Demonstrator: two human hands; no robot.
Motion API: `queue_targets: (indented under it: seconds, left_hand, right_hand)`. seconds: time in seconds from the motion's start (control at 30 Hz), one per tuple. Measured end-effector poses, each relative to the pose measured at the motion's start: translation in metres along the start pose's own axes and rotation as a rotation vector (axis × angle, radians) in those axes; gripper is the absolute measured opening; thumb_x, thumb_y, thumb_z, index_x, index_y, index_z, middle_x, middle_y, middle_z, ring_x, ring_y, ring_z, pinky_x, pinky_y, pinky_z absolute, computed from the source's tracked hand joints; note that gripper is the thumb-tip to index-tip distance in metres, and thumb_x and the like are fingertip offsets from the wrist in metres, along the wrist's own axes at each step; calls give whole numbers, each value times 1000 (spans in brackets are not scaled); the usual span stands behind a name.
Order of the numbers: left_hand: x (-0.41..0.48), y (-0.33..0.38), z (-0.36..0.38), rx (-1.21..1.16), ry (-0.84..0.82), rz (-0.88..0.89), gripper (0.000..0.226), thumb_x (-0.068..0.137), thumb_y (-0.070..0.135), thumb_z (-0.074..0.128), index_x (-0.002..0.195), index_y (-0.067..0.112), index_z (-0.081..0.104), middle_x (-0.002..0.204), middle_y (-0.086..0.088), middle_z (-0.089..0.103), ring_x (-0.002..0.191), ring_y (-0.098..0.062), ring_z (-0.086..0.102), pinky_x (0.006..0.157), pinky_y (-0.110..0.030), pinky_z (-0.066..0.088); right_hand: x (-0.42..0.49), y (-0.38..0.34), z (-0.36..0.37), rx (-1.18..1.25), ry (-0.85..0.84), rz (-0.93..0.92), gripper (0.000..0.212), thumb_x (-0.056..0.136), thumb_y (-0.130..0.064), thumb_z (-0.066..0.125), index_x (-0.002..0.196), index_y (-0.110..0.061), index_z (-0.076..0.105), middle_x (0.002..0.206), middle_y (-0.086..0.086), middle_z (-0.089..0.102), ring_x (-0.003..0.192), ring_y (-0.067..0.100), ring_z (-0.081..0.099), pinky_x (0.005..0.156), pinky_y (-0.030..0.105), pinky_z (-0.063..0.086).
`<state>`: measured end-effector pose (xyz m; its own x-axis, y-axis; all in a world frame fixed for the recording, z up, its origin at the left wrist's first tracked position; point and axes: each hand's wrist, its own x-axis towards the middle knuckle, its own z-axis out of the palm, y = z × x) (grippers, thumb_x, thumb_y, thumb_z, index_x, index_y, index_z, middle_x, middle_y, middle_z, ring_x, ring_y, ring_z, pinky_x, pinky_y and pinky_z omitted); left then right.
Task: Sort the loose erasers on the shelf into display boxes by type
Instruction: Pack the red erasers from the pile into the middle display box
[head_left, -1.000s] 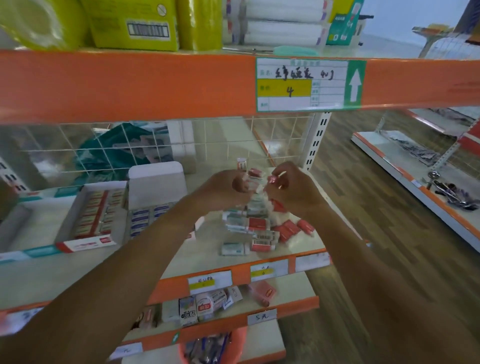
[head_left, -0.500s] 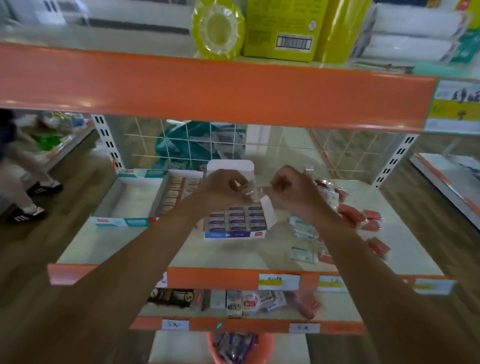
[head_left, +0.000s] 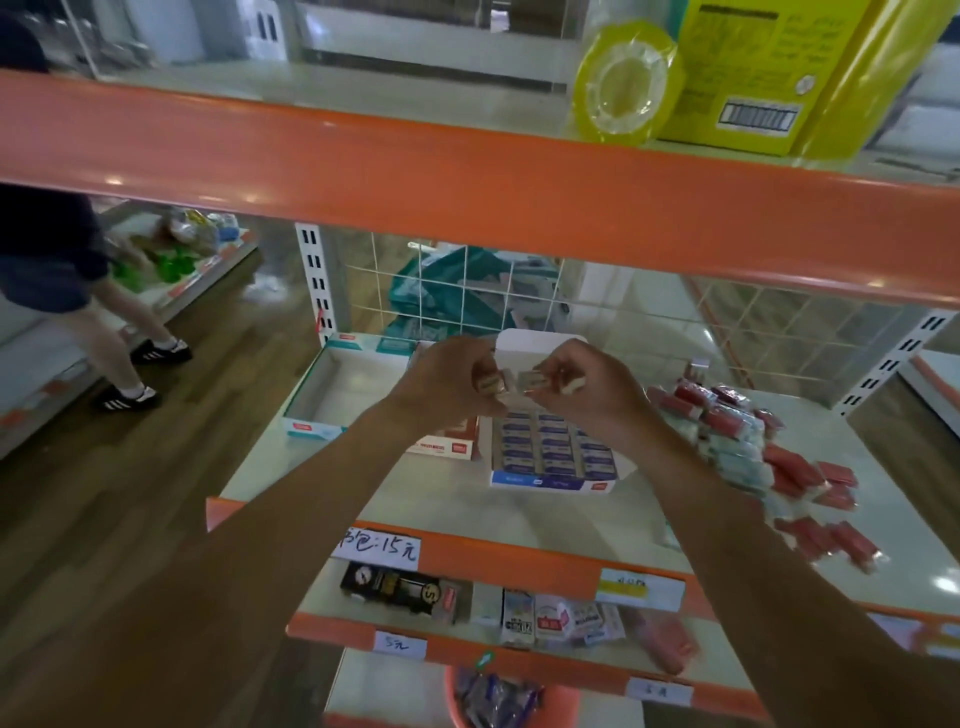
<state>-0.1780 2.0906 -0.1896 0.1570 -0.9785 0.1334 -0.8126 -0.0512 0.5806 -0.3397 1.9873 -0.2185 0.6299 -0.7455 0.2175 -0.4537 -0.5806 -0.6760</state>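
My left hand (head_left: 447, 376) and my right hand (head_left: 582, 382) are raised together above the display boxes, each pinching small wrapped erasers (head_left: 514, 382) between fingers and thumb. Directly below them sits a blue display box (head_left: 553, 480) filled with rows of blue-labelled erasers. A red-fronted display box (head_left: 441, 448) lies partly hidden under my left wrist. An empty teal-edged box (head_left: 311, 415) stands at the left. A pile of loose red and pale erasers (head_left: 769, 457) is spread over the right part of the shelf.
The orange upper shelf edge (head_left: 467, 197) hangs close above my hands, with yellow packages (head_left: 737, 73) on it. A lower shelf (head_left: 493, 608) holds assorted small packs. A person's legs (head_left: 119, 343) stand in the aisle at left. A wire grid (head_left: 467, 291) backs the shelf.
The view has swung left from the loose pile to the display boxes. Both hands moved with it, still pinching small erasers, and now hover over the blue box.
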Motion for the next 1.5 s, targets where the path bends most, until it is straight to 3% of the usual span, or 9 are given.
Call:
queue_targets:
  seconds: [0.2, 0.37, 0.53, 0.73, 0.83, 1.03, 1.13, 1.27, 1.5]
  left_hand:
    - [-1, -14, -5, 43, 19, -44, 29, 76, 20, 78, 84, 20, 50, 81, 7, 49, 71, -11, 49, 66, -15, 38]
    - [1, -25, -6, 44, 44, -58, 27, 76, 25, 77, 86, 19, 53, 85, 6, 53, 73, -11, 52, 58, -7, 36]
    - [3, -31, -6, -24, 63, -93, 27, 78, 33, 75, 89, 21, 53, 86, 7, 57, 69, -7, 54, 55, -6, 36]
    - [2, -33, -9, -168, 69, -117, 37, 82, 33, 70, 114, 26, 53, 93, 8, 56, 73, -8, 57, 53, -8, 39]
    - [4, -35, -9, -163, 58, -135, 32, 82, 34, 70, 104, 29, 47, 91, 10, 55, 67, -5, 56, 51, -9, 38]
    - [10, -43, -8, -115, 58, -209, 20, 89, 34, 61, 92, 17, 51, 88, 2, 61, 62, -7, 59, 47, -11, 42]
    - [12, -51, -7, -133, 39, -266, 17, 91, 36, 57, 88, 19, 55, 92, 1, 67, 70, -13, 67, 61, -23, 55]
    - [12, -61, -9, -108, 34, -315, 14, 93, 36, 53, 89, 23, 57, 96, 3, 67, 78, -16, 68, 69, -29, 56]
    - [3, -74, -20, -53, -46, -299, 9, 88, 23, 61, 95, 19, 57, 98, 6, 62, 84, -17, 64, 59, -21, 51]
  right_hand:
    - [5, -9, 11, -15, -41, 3, 27, 78, -15, 76, 87, -30, 56, 100, -13, 66, 87, -1, 58, 65, 17, 42]
    - [6, -11, 17, 31, -50, -16, 28, 79, -12, 75, 94, -27, 57, 97, -10, 65, 89, 11, 62, 74, 25, 51]
    - [5, -15, 18, 38, -43, 0, 27, 81, -10, 73, 96, -28, 59, 100, -11, 62, 97, 13, 61, 82, 27, 53]
    - [5, -18, 17, 64, -22, 64, 32, 81, -8, 73, 101, -27, 58, 104, -11, 59, 96, 11, 60, 72, 14, 47]
    - [5, -20, 17, 43, -17, 54, 30, 80, -10, 74, 100, -28, 59, 106, -9, 59, 95, 10, 59, 71, 13, 45]
    - [5, -25, 18, 5, -20, 62, 28, 81, -14, 73, 100, -27, 58, 102, -13, 54, 85, -1, 54, 64, 9, 38]
    - [7, -28, 21, 9, -39, 60, 26, 82, -14, 72, 104, -22, 60, 106, -8, 58, 92, 8, 57, 65, 11, 39]
    - [12, -32, 27, -17, -102, 69, 26, 84, -11, 69, 106, -20, 60, 110, -5, 60, 99, 13, 58, 67, 12, 43]
    - [26, -45, 36, -166, -242, 45, 15, 85, -18, 70, 95, -18, 58, 102, -6, 62, 88, 12, 60, 59, 14, 41]
